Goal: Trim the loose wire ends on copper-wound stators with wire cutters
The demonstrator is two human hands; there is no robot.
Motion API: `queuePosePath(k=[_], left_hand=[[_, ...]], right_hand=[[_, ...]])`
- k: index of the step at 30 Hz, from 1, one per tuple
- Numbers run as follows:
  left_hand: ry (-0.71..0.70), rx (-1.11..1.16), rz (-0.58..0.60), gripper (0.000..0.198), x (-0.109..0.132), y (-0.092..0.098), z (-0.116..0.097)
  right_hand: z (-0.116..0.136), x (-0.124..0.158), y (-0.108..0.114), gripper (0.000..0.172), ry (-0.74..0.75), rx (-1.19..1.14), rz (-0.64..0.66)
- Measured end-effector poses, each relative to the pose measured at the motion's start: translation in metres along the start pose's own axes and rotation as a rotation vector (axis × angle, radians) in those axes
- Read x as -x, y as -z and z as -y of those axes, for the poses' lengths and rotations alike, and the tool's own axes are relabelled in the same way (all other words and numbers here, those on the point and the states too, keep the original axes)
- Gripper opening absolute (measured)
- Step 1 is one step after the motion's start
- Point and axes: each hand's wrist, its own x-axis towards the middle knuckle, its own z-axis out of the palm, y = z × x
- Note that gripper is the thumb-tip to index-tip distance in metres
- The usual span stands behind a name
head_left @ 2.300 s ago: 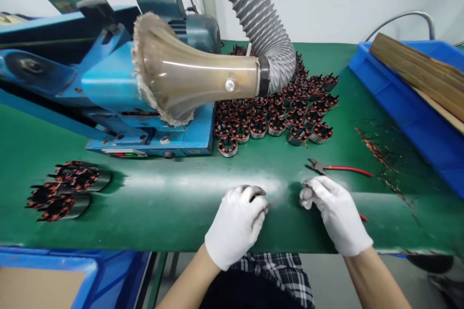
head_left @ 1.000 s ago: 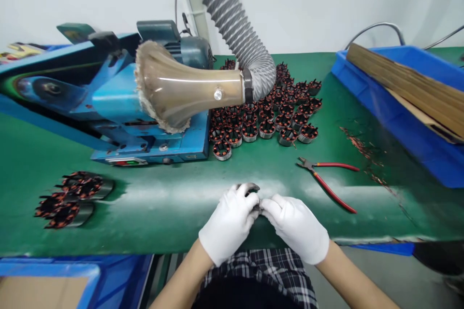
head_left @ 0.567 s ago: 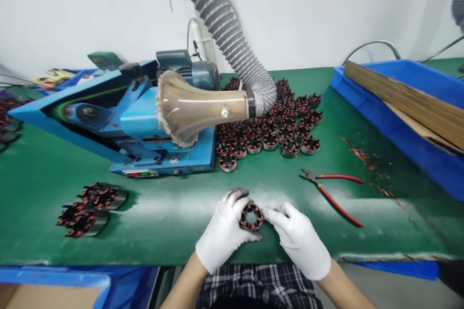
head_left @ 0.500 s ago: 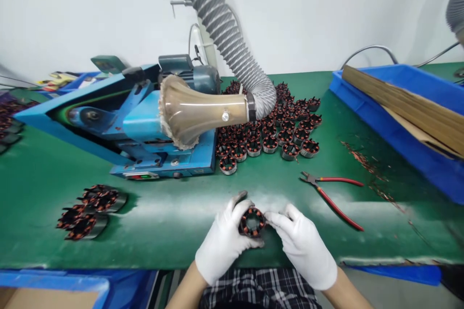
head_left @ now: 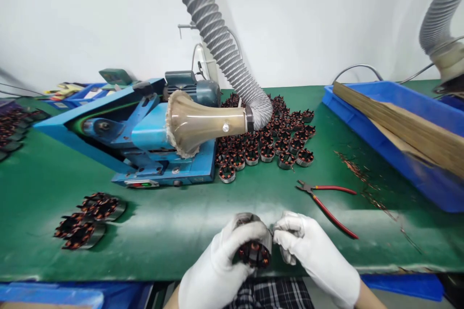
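Near the bench's (head_left: 152, 231) front edge, the gloved left hand (head_left: 217, 265) grips a wound stator (head_left: 255, 251), its fingers hiding most of the metal ring. The right hand (head_left: 315, 258) pinches at the stator's right side; what its fingertips hold is too small to tell.

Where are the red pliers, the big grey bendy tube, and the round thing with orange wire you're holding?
Red-handled pliers (head_left: 328, 200), head view, upper handle.
Grey ribbed hose (head_left: 217, 41), head view, mid-length.
Round metal stator with copper windings (head_left: 255, 251), head view, wound face.
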Motion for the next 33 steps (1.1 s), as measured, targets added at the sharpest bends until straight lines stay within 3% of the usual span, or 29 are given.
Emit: queuePosePath(k=[2, 4, 8, 12, 16, 19, 22, 24, 27, 29, 33], left_hand=[[-0.006, 0.051, 0.066, 0.045, -0.001, 0.002, -0.006], [-0.045, 0.051, 0.033, 0.038, -0.002, 0.002, -0.009], [-0.037, -0.133, -0.199, 0.059, -0.002, -0.004, -0.004], [-0.097, -0.078, -0.144, 0.063, -0.006, -0.007, 0.004], [-0.070, 0.045, -0.076, 0.046, -0.006, -0.002, 0.000], [-0.162, -0.044, -0.157, 0.041, -0.001, -0.001, 0.002], [-0.136, -0.184, -0.241, 0.061, 0.001, -0.003, 0.008], [-0.057, -0.175, -0.169, 0.058, -0.001, -0.003, 0.011], [0.000, -0.065, -0.019, 0.039, -0.003, -0.006, 0.012], [-0.036, -0.074, -0.033, 0.029, -0.002, -0.011, 0.016], [-0.226, -0.379, -0.285, 0.048, 0.006, -0.028, 0.037]], right_hand=[[0.004, 0.003, 0.000, 0.025, 0.067, 0.148, -0.125], [0.008, 0.005, -0.002, 0.024, 0.076, 0.164, -0.189], [0.012, 0.008, -0.004, 0.025, -0.028, -0.130, -0.054], [0.009, 0.008, -0.007, 0.017, -0.041, -0.212, -0.091], [0.010, 0.009, -0.007, 0.020, 0.102, 0.042, -0.193], [0.012, 0.007, -0.007, 0.020, 0.053, 0.021, -0.155], [0.007, 0.005, -0.008, 0.019, -0.017, -0.084, -0.090], [-0.001, 0.005, -0.011, 0.022, 0.034, -0.021, -0.149], [-0.013, 0.003, -0.018, 0.020, 0.208, 0.180, -0.371], [-0.019, 0.000, -0.023, 0.018, 0.203, 0.179, -0.425], [-0.033, -0.013, -0.030, 0.027, -0.119, -0.319, -0.097]])
